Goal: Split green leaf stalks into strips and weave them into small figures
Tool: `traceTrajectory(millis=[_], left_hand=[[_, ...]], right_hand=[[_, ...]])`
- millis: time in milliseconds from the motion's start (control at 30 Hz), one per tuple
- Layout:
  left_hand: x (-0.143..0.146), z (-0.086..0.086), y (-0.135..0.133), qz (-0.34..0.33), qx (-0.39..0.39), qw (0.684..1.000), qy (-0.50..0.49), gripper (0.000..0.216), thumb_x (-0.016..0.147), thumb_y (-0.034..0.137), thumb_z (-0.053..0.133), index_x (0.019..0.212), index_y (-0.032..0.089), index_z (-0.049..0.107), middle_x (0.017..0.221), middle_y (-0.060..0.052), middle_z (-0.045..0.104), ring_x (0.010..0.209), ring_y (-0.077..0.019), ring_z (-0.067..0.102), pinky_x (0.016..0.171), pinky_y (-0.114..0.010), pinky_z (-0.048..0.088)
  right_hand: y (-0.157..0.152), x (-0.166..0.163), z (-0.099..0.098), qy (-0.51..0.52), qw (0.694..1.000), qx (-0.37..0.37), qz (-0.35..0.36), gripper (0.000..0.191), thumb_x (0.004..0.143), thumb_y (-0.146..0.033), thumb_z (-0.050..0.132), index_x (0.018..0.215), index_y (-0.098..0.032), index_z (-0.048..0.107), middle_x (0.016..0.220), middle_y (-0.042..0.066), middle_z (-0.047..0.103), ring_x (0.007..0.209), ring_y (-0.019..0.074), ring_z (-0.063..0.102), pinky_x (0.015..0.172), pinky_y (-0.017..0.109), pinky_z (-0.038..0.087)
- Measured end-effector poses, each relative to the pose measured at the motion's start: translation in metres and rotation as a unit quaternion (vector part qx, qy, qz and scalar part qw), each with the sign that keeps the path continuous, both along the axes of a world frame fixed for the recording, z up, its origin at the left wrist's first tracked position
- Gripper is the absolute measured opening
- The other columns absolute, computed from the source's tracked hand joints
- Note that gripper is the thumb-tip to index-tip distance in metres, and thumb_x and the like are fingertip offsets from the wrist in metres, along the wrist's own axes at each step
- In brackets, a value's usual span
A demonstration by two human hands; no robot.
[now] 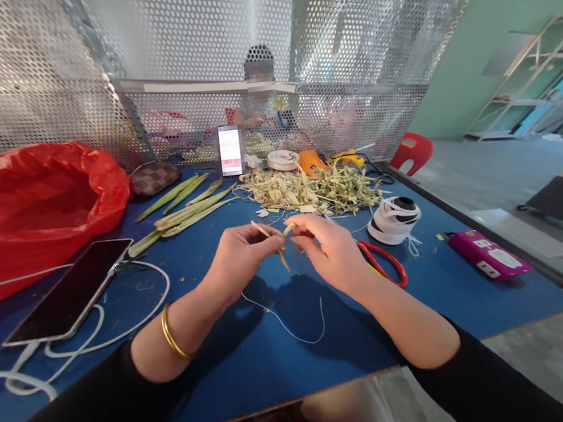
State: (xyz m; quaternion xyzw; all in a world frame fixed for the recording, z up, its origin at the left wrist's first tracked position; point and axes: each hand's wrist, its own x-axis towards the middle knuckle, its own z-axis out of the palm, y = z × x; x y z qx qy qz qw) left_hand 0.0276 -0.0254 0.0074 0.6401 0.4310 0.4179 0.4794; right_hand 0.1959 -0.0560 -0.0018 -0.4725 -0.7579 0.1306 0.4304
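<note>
Left hand (238,256): pinched shut on the thin yellow-green plant strip (280,238).
Right hand (328,249): fingers closed on the same strip's right end.
Strip: held above the blue counter (258,368), mid-scene.
Thin white thread (294,330): laid loose on the counter, near the hands.
Right: red-handled scissors (385,264), touched by the right hand.
Far: pale green trimmings pile (314,191).

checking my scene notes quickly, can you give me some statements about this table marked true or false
1. The left hand and the right hand both pinch a short stem piece. True.
2. The red scissors lie beside the left hand. False: they lie by the right hand.
3. A phone lies on the blue table with a white cable beside it. True.
4. The plastic bag is green. False: it is red.
5. The gold bangle is on the right wrist. False: it is on the left wrist.
</note>
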Motion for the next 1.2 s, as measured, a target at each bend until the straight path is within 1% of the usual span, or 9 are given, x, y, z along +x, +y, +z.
traceTrajectory(millis=[67,133,267,400,733,867,967,1067,1200], left_hand=[[0.000,0.001,0.001,-0.024,-0.052,0.997,-0.041,0.009,0.065,0.025,0.067,0.066,0.018,0.071,0.066,-0.002,0.068,0.066,-0.0153,0.060,0.069,-0.028,0.048],[-0.001,0.000,0.002,-0.053,-0.095,0.992,-0.064,0.007,0.064,0.025,0.068,0.066,0.019,0.072,0.068,-0.002,0.069,0.068,-0.0154,0.061,0.072,-0.029,0.048],[-0.002,-0.002,0.003,-0.098,-0.158,0.979,-0.086,0.007,0.064,0.024,0.069,0.066,0.018,0.072,0.067,-0.002,0.069,0.067,-0.0140,0.060,0.072,-0.026,0.046],[-0.002,-0.002,0.004,-0.125,-0.199,0.966,-0.108,0.006,0.063,0.023,0.069,0.064,0.018,0.071,0.065,-0.002,0.067,0.066,-0.0139,0.059,0.072,-0.027,0.046],[-0.004,0.000,0.004,-0.135,-0.254,0.948,-0.136,0.006,0.059,0.022,0.068,0.057,0.016,0.068,0.062,-0.002,0.063,0.065,-0.0138,0.056,0.074,-0.029,0.046],[-0.004,-0.001,0.004,-0.149,-0.274,0.939,-0.146,0.007,0.060,0.023,0.069,0.060,0.015,0.069,0.065,-0.002,0.064,0.068,-0.0136,0.057,0.077,-0.030,0.046],[-0.007,0.001,0.006,-0.179,-0.256,0.941,-0.126,0.012,0.063,0.027,0.072,0.069,0.016,0.072,0.070,-0.003,0.067,0.070,-0.0140,0.059,0.076,-0.029,0.047],[-0.010,0.005,0.007,-0.197,-0.182,0.960,-0.084,0.017,0.065,0.031,0.074,0.075,0.017,0.073,0.071,-0.003,0.069,0.070,-0.0142,0.060,0.076,-0.029,0.047],[-0.009,0.010,0.004,-0.142,-0.026,0.990,0.002,0.019,0.064,0.033,0.075,0.076,0.018,0.072,0.074,-0.003,0.071,0.072,-0.0169,0.063,0.073,-0.030,0.049]], right_hand=[[0.000,0.002,-0.001,-0.022,0.998,0.051,0.029,0.036,0.089,-0.012,0.046,0.123,-0.022,0.051,0.100,0.005,0.062,0.085,0.0151,0.060,0.080,0.029,0.048],[0.001,0.003,-0.002,-0.039,0.995,0.084,0.049,0.039,0.090,-0.011,0.044,0.126,-0.024,0.051,0.103,0.006,0.061,0.088,0.0156,0.059,0.080,0.030,0.049],[0.003,0.007,0.000,-0.024,0.991,0.114,0.066,0.019,0.090,-0.015,0.050,0.101,-0.022,0.064,0.092,0.004,0.062,0.084,0.0144,0.060,0.075,0.028,0.050],[0.003,0.010,0.004,-0.026,0.993,0.097,0.063,0.011,0.089,-0.019,0.054,0.086,-0.021,0.064,0.085,0.002,0.062,0.078,0.0134,0.060,0.073,0.027,0.048],[0.005,0.012,0.003,-0.080,0.980,0.158,0.089,0.016,0.090,-0.017,0.049,0.095,-0.021,0.064,0.086,0.004,0.059,0.079,0.0141,0.058,0.071,0.027,0.048],[0.005,0.013,0.004,-0.111,0.976,0.170,0.083,0.017,0.091,-0.017,0.047,0.090,-0.020,0.064,0.082,0.004,0.057,0.074,0.0137,0.056,0.064,0.025,0.045],[0.004,0.013,0.007,-0.149,0.969,0.187,0.057,0.019,0.091,-0.017,0.045,0.083,-0.017,0.062,0.079,0.005,0.056,0.071,0.0146,0.052,0.064,0.027,0.042],[0.002,0.013,0.011,-0.177,0.966,0.187,0.028,0.021,0.091,-0.018,0.044,0.077,-0.016,0.060,0.075,0.005,0.054,0.068,0.0151,0.048,0.066,0.030,0.039],[-0.002,0.011,0.012,-0.094,0.992,0.071,0.038,0.022,0.091,-0.021,0.045,0.072,-0.018,0.056,0.073,0.002,0.051,0.065,0.0126,0.047,0.062,0.026,0.036]])
